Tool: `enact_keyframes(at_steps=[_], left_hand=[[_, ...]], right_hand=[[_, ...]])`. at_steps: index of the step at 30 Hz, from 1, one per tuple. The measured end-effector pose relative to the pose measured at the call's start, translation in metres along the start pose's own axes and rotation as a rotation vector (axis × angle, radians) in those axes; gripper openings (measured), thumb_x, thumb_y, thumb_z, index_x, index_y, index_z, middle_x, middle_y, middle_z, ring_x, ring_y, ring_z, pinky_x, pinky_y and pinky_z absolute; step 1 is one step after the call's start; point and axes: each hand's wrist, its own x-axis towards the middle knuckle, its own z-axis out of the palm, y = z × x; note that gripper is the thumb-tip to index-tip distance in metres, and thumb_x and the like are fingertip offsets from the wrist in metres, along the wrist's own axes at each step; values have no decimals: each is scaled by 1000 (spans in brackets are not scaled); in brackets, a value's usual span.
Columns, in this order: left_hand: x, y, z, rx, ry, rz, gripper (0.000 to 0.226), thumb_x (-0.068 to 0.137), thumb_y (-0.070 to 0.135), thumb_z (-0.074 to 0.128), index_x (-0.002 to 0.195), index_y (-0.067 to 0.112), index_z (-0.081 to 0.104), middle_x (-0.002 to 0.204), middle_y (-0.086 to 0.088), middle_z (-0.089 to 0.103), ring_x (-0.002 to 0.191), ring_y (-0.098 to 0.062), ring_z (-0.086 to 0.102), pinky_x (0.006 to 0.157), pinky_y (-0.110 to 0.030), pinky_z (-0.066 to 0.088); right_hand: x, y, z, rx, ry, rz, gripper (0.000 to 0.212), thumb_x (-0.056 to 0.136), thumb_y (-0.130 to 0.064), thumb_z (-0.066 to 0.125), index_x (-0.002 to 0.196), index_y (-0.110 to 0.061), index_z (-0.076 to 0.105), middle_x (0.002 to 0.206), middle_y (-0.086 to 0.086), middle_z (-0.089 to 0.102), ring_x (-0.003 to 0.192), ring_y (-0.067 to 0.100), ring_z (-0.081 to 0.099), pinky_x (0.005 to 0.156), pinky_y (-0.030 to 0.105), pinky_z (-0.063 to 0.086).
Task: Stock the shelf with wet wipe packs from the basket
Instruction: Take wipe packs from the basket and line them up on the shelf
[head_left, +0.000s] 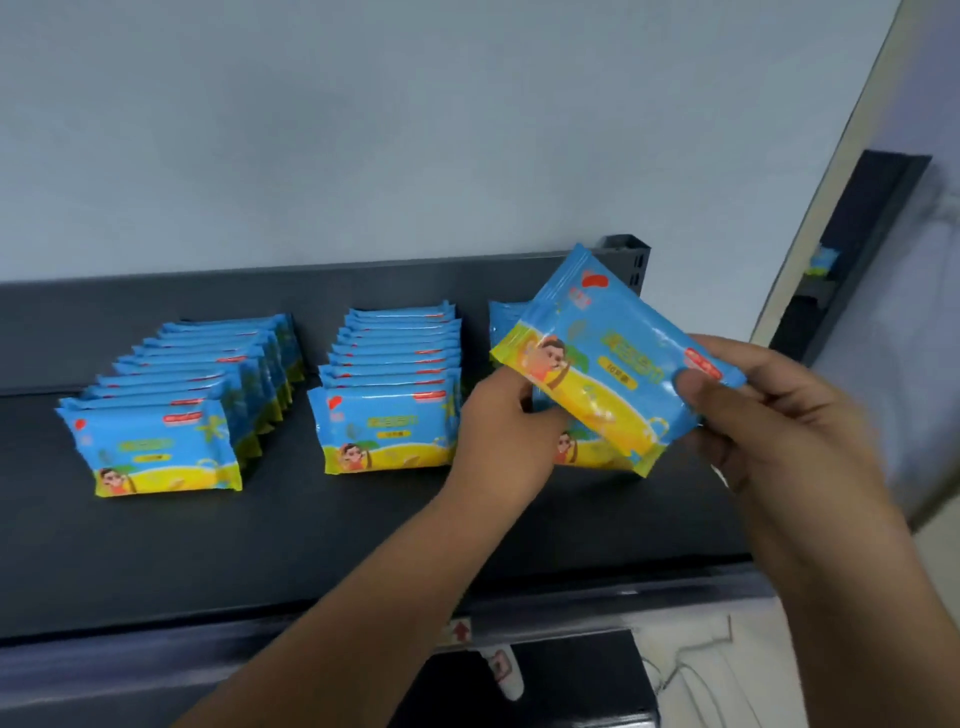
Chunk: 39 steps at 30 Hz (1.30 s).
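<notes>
A blue and yellow wet wipe pack (608, 358) is tilted in the air above the right end of the dark shelf (260, 545). My right hand (769, 415) grips its right end and my left hand (504, 436) holds its lower left side. Two rows of the same packs stand upright on the shelf, one at the left (171, 410) and one in the middle (389, 395). A third row (587, 452) stands at the right, mostly hidden behind the held pack and my hands. The basket is out of view.
A pale wall rises behind the shelf. A dark metal upright (628, 254) ends the shelf at the back right. Another dark shelf unit (857, 249) stands further right. The shelf's front rail (311, 639) runs below my forearms.
</notes>
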Motion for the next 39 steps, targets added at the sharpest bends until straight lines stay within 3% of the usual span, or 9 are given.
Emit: enact_keyframes(at_steps=[4,10,17,22,27,31,35,37,39], left_hand=[[23,-13,12,130,110,-13,16,90,9,69,97,23,68,91,5,70,87,-15,69,77,-41,60],[36,-28,18,211,182,-22,25,93,12,66,113,24,60,107,-1,66,100,-20,64,86,-46,57],[44,-30,19,266,245,12,26,88,14,74,106,23,56,105,-1,61,95,-19,62,82,-44,56],[43,-25,23,335,277,34,25,91,17,73,110,21,56,107,-2,56,91,-20,58,74,-37,50],[42,-20,27,335,286,12,31,89,17,72,111,21,50,109,0,53,92,-19,57,74,-37,49],[42,-20,25,293,267,9,37,87,16,77,113,18,52,111,1,53,88,-9,50,66,-21,39],[37,-20,22,301,270,39,42,88,7,73,125,18,53,120,3,52,100,-8,52,80,-21,43],[33,-23,21,324,248,17,45,89,4,70,128,18,51,122,5,51,102,-6,49,86,-21,43],[33,-28,22,317,210,-41,45,87,6,72,123,21,50,118,4,57,104,-11,57,90,-32,53]], right_hand=[[15,0,-14,-21,29,-26,20,89,-7,70,107,-14,77,105,14,77,99,32,75,88,42,61],[28,5,-13,-59,57,-27,20,91,-5,69,105,-18,77,102,14,77,97,33,75,87,42,62],[34,12,-7,-111,58,-20,22,90,-5,71,109,-15,76,98,17,76,95,30,76,92,51,59],[36,12,-4,-104,47,-23,22,90,-5,71,110,-14,75,96,10,78,94,26,77,81,38,63],[38,12,-3,-129,36,-48,22,90,-6,71,110,-14,75,97,8,79,93,25,77,86,44,62],[43,15,-5,-160,26,-67,23,90,-5,72,111,-13,75,95,10,79,92,26,77,89,49,61],[56,19,-11,-285,-20,-99,22,89,-4,74,107,-16,77,91,6,79,91,22,77,87,47,62],[65,25,-14,-374,-58,-107,23,89,-3,74,104,-20,78,89,2,79,88,19,76,82,39,63],[74,32,-16,-482,-122,-90,24,89,-4,75,98,-26,78,87,-6,79,85,13,76,75,27,63]])
